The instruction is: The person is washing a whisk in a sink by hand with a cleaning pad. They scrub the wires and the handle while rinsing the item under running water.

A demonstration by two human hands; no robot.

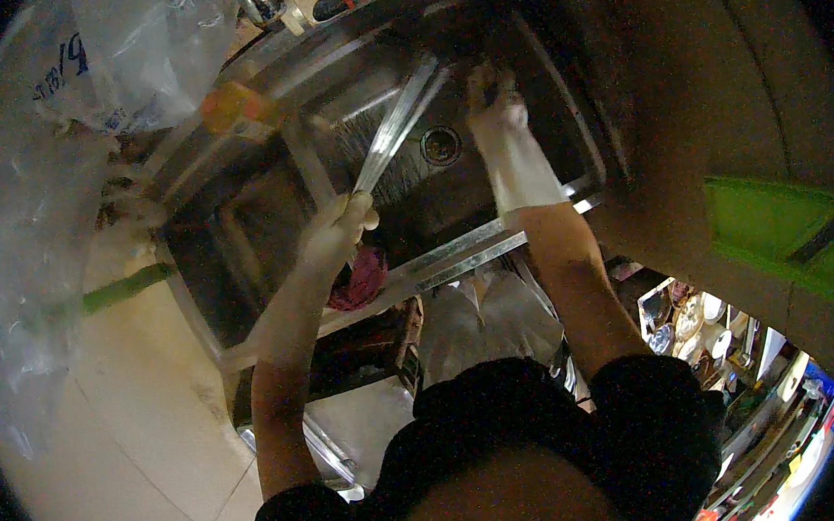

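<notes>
My left hand (343, 226) is closed around the near end of several long, thin, shiny sticks or utensils (401, 124), which may be chopsticks. They slant up and to the right over the right basin of a metal sink (460, 245). Inside that basin, a round drain (440, 145) shows beside them. My right hand (496, 97) is over the basin's right part, blurred, its fingers bent; whether it holds something is too dark to tell. A purplish-red mesh or cloth item (359, 279) lies at the sink's front edge, just below my left hand.
Left of the drain basin is a second, dark basin (265, 222). An orange-yellow item (236, 109) sits on the back rim. Clear plastic sheeting (28, 242) hangs at the left. A green plastic item (771, 229) is at the right, with a crowded shelf (730, 352) below it.
</notes>
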